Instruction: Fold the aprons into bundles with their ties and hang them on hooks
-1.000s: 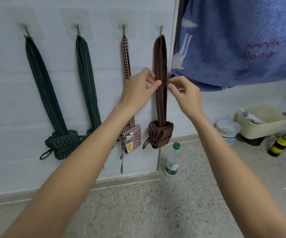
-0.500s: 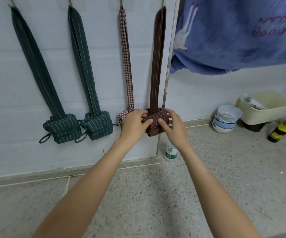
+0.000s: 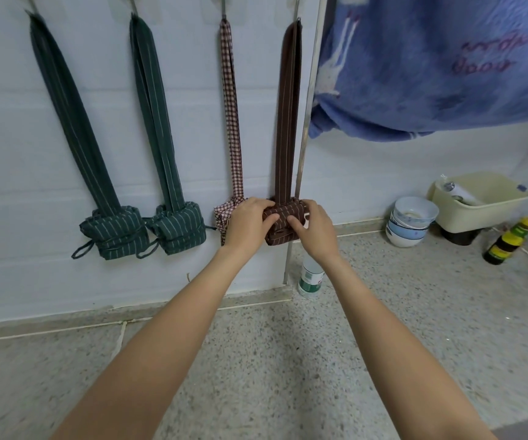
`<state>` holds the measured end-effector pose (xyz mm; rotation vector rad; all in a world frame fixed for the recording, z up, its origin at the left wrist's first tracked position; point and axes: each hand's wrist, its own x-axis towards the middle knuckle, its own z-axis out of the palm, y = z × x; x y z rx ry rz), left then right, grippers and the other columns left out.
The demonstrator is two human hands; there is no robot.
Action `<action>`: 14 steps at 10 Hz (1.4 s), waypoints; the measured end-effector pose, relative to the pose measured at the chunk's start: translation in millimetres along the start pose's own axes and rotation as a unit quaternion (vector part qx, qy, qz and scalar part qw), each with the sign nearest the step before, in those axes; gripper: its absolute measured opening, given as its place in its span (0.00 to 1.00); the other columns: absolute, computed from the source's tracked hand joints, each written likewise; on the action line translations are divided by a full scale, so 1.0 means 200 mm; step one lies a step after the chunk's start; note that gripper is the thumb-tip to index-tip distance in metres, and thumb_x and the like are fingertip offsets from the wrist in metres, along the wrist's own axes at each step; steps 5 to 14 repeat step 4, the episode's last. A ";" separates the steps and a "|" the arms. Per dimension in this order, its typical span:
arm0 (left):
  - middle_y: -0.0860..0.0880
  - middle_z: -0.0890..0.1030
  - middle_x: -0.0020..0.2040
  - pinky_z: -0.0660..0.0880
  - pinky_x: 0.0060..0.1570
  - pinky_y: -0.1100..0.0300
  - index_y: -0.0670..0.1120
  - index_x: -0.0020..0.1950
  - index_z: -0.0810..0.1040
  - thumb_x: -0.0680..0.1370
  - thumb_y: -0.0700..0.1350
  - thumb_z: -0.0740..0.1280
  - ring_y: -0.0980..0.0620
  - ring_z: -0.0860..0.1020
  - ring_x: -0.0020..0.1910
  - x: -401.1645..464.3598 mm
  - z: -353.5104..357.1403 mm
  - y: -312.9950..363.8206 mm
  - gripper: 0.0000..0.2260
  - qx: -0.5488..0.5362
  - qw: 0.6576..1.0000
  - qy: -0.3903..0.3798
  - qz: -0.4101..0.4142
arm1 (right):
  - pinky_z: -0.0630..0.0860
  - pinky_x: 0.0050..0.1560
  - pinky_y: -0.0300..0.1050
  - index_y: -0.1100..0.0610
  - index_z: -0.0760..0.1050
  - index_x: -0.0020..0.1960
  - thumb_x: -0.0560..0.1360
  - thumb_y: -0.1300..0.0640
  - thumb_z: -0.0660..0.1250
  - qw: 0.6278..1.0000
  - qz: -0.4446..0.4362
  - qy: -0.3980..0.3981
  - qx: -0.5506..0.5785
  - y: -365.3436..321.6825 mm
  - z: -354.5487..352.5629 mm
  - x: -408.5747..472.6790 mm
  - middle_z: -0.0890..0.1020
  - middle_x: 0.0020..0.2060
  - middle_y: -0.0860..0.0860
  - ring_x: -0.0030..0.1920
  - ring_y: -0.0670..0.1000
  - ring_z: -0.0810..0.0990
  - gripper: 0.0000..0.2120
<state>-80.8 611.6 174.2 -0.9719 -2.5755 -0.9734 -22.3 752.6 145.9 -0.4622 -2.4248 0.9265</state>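
Several apron bundles hang by their straps from wall hooks. The brown striped bundle [image 3: 283, 223] hangs at the right, its strap running up to a hook [image 3: 298, 1]. My left hand [image 3: 248, 222] grips its left side and my right hand [image 3: 315, 230] grips its right side, thumbs on its front. The red checked bundle [image 3: 223, 214] is mostly hidden behind my left hand. Two green striped bundles [image 3: 115, 231] [image 3: 180, 227] hang further left, side by side and touching.
A metal strip [image 3: 307, 128] runs down the wall corner beside the brown strap. A plastic bottle [image 3: 310, 277] stands on the floor below it. Stacked bowls [image 3: 411, 222], a cream basin [image 3: 481, 201] and a sauce bottle [image 3: 507, 241] sit at right. A blue cloth [image 3: 440, 65] hangs above.
Both hands slid down from the brown strap's upper part to the bundle at its bottom and took hold of it. The view tilted down with them.
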 end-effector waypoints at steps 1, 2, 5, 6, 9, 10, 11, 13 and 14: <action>0.45 0.78 0.57 0.72 0.56 0.54 0.45 0.62 0.76 0.76 0.47 0.67 0.47 0.76 0.54 -0.02 -0.01 0.01 0.16 -0.013 1.000 0.005 -0.002 | 0.67 0.58 0.43 0.58 0.68 0.65 0.75 0.56 0.66 0.999 -0.034 0.025 0.002 -0.01 -0.02 -0.02 0.75 0.59 0.55 0.59 0.55 0.72 0.21; 0.46 0.77 0.57 0.72 0.55 0.54 0.45 0.62 0.76 0.77 0.45 0.66 0.49 0.76 0.54 -0.06 -0.05 0.05 0.14 -0.022 1.000 0.014 -0.006 | 0.61 0.61 0.39 0.58 0.70 0.65 0.73 0.62 0.66 0.995 -0.078 0.056 -0.006 -0.03 -0.05 -0.07 0.73 0.63 0.54 0.63 0.55 0.68 0.20; 0.54 0.80 0.52 0.77 0.50 0.54 0.51 0.57 0.79 0.77 0.46 0.64 0.58 0.77 0.47 -0.19 -0.16 0.12 0.10 -0.115 0.988 0.107 -0.010 | 0.65 0.54 0.45 0.55 0.76 0.58 0.75 0.58 0.64 0.964 -0.217 0.130 -0.086 -0.13 -0.18 -0.18 0.80 0.53 0.49 0.55 0.52 0.75 0.12; 0.54 0.80 0.52 0.77 0.50 0.54 0.51 0.57 0.79 0.77 0.46 0.64 0.58 0.77 0.47 -0.19 -0.16 0.12 0.10 -0.115 0.988 0.107 -0.010 | 0.65 0.54 0.45 0.55 0.76 0.58 0.75 0.58 0.64 0.964 -0.217 0.130 -0.086 -0.13 -0.18 -0.18 0.80 0.53 0.49 0.55 0.52 0.75 0.12; 0.54 0.80 0.52 0.77 0.50 0.54 0.51 0.57 0.79 0.77 0.46 0.64 0.58 0.77 0.47 -0.19 -0.16 0.12 0.10 -0.115 0.988 0.107 -0.010 | 0.65 0.54 0.45 0.55 0.76 0.58 0.75 0.58 0.64 0.964 -0.217 0.130 -0.086 -0.13 -0.18 -0.18 0.80 0.53 0.49 0.55 0.52 0.75 0.12; 0.54 0.80 0.52 0.77 0.50 0.54 0.51 0.57 0.79 0.77 0.46 0.64 0.58 0.77 0.47 -0.19 -0.16 0.12 0.10 -0.115 0.988 0.107 -0.010 | 0.65 0.54 0.45 0.55 0.76 0.58 0.75 0.58 0.64 0.964 -0.217 0.130 -0.086 -0.13 -0.18 -0.18 0.80 0.53 0.49 0.55 0.52 0.75 0.12; 0.54 0.80 0.52 0.77 0.50 0.54 0.51 0.57 0.79 0.77 0.46 0.64 0.58 0.77 0.47 -0.19 -0.16 0.12 0.10 -0.115 0.988 0.107 -0.010 | 0.65 0.54 0.45 0.55 0.76 0.58 0.75 0.58 0.64 0.964 -0.217 0.130 -0.086 -0.13 -0.18 -0.18 0.80 0.53 0.49 0.55 0.52 0.75 0.12; 0.54 0.80 0.52 0.77 0.50 0.54 0.51 0.57 0.79 0.77 0.46 0.64 0.58 0.77 0.47 -0.19 -0.16 0.12 0.10 -0.115 0.988 0.107 -0.010 | 0.65 0.54 0.45 0.55 0.76 0.58 0.75 0.58 0.64 0.964 -0.217 0.130 -0.086 -0.13 -0.18 -0.18 0.80 0.53 0.49 0.55 0.52 0.75 0.12; 0.54 0.80 0.52 0.77 0.50 0.54 0.51 0.57 0.79 0.77 0.46 0.64 0.58 0.77 0.47 -0.19 -0.16 0.12 0.10 -0.115 0.988 0.107 -0.010 | 0.65 0.54 0.45 0.55 0.76 0.58 0.75 0.58 0.64 0.964 -0.217 0.130 -0.086 -0.13 -0.18 -0.18 0.80 0.53 0.49 0.55 0.52 0.75 0.12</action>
